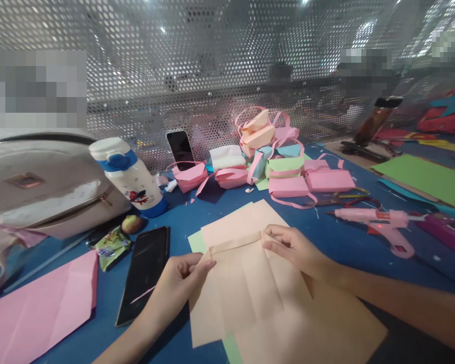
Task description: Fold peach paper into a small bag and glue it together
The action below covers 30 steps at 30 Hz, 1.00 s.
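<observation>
A creased peach paper sheet [250,280] is held up at its far edge, where a narrow strip is folded over. My left hand [189,275] pinches its left corner between thumb and fingers. At the right end of the folded strip, my right hand [288,247] grips the paper the same way. Underneath lie more peach sheets [246,217] and a light green sheet [196,242], partly covered. Beside my left forearm rests a black phone [146,273] with a thin pink paper strip across it.
Small folded paper bags [291,187] in several colours are piled at the back. A pink glue gun [387,220] lies right, near green paper [428,177]. At left are a white bottle [131,177], a snack packet [112,247], pink paper [49,308] and a backpack [41,182].
</observation>
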### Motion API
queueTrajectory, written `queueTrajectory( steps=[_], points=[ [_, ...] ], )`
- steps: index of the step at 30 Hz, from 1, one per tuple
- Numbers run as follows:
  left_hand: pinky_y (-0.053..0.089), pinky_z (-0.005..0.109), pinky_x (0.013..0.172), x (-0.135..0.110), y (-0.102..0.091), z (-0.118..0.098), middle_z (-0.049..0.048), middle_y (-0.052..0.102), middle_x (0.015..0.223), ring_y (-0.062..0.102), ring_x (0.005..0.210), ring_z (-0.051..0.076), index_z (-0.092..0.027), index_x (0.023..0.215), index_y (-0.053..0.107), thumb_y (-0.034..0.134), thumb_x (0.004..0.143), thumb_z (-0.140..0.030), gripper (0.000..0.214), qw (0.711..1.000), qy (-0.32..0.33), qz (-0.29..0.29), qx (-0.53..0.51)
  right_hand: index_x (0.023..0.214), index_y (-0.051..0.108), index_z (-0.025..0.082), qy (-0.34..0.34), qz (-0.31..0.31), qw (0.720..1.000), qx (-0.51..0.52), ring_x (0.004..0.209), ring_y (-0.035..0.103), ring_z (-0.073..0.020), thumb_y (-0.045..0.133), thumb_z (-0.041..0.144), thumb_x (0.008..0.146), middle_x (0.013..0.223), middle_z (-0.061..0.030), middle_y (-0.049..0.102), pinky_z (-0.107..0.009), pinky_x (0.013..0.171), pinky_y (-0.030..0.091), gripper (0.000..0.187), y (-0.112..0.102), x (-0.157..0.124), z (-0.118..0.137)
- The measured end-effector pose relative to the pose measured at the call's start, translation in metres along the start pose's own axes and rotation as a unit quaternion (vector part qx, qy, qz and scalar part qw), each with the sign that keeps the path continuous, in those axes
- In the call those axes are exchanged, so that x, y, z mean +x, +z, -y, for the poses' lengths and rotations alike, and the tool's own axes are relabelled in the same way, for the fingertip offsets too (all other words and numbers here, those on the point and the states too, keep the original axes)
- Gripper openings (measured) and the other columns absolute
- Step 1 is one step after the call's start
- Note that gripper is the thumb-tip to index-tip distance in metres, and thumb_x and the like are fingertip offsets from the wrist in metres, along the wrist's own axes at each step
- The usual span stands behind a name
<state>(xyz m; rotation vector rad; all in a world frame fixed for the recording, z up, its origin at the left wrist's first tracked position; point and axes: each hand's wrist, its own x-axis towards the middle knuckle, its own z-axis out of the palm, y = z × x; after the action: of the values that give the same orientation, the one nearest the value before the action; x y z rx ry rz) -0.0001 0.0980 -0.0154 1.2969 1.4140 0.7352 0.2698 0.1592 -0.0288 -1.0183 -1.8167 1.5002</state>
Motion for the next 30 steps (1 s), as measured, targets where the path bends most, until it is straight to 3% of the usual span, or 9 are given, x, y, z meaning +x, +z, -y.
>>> queueTrajectory(
  steps=[8,13,16,19,23,26,30],
  points=[
    [0.027,0.019,0.046,0.003,0.003,0.000,-0.0038,0.043,0.055,0.039,0.050,0.009,-0.015,0.065,0.056,0.061,0.076,-0.067,0.054,1.000,-0.002,-0.005,-0.012,0.071,0.044,0.019,-0.018,-0.018,0.998,-0.049,0.059,0.031,-0.0106,0.058,0.047,0.092,0.064,0.0053,0.035,-0.025,0.054,0.023,0.037,0.000,0.004,-0.008],
    [0.030,0.019,0.047,0.003,0.001,0.003,-0.0034,0.048,0.058,0.043,0.050,0.009,-0.015,0.072,0.058,0.066,0.077,-0.061,0.047,0.999,-0.025,0.015,-0.027,0.071,0.045,0.019,-0.007,-0.014,0.999,-0.038,0.060,0.033,-0.0106,0.058,0.047,0.090,0.065,0.0049,0.038,-0.025,0.055,0.024,0.036,0.000,0.005,-0.003],
    [0.026,0.018,0.046,0.002,-0.001,0.008,-0.0057,0.043,0.054,0.039,0.047,0.007,-0.015,0.070,0.057,0.066,0.080,-0.058,0.044,1.000,-0.014,-0.007,-0.028,0.072,0.046,0.019,0.003,0.012,1.000,-0.026,0.063,0.038,-0.0112,0.060,0.048,0.087,0.069,0.0036,0.042,-0.025,0.057,0.027,0.035,-0.002,0.006,0.004],
    [0.024,0.017,0.044,0.002,-0.001,0.011,-0.0068,0.042,0.051,0.037,0.045,0.006,-0.015,0.068,0.057,0.067,0.081,-0.054,0.042,0.999,0.003,-0.031,-0.033,0.064,0.035,0.021,0.007,0.010,0.998,-0.066,0.059,0.032,-0.0101,0.062,0.048,0.084,0.066,0.0052,0.032,-0.025,0.055,0.025,0.043,-0.003,0.006,0.007],
    [0.035,0.017,0.045,0.003,0.000,0.006,-0.0029,0.059,0.056,0.053,0.048,0.010,-0.016,0.073,0.064,0.071,0.078,-0.051,0.037,0.998,-0.019,-0.005,-0.058,0.061,0.032,0.021,-0.008,0.000,0.995,-0.095,0.058,0.028,-0.0096,0.063,0.047,0.084,0.065,0.0057,0.028,-0.025,0.053,0.024,0.047,-0.003,0.005,0.006],
    [0.051,0.024,0.057,0.004,-0.001,0.000,0.0037,0.073,0.073,0.069,0.067,0.021,-0.016,0.088,0.071,0.075,0.074,-0.047,0.035,0.994,-0.050,0.046,-0.082,0.063,0.037,0.020,-0.007,-0.008,0.997,-0.077,0.060,0.031,-0.0098,0.065,0.050,0.083,0.065,0.0054,0.031,-0.025,0.053,0.024,0.046,-0.003,0.006,0.004],
    [0.051,0.025,0.055,0.003,-0.003,0.000,0.0060,0.076,0.074,0.071,0.066,0.022,-0.016,0.082,0.074,0.074,0.074,-0.047,0.032,0.994,-0.065,0.053,-0.066,0.062,0.038,0.020,0.021,0.012,0.998,-0.057,0.059,0.031,-0.0095,0.067,0.057,0.080,0.064,0.0055,0.032,-0.024,0.052,0.024,0.051,-0.006,0.008,0.000]
  ],
)
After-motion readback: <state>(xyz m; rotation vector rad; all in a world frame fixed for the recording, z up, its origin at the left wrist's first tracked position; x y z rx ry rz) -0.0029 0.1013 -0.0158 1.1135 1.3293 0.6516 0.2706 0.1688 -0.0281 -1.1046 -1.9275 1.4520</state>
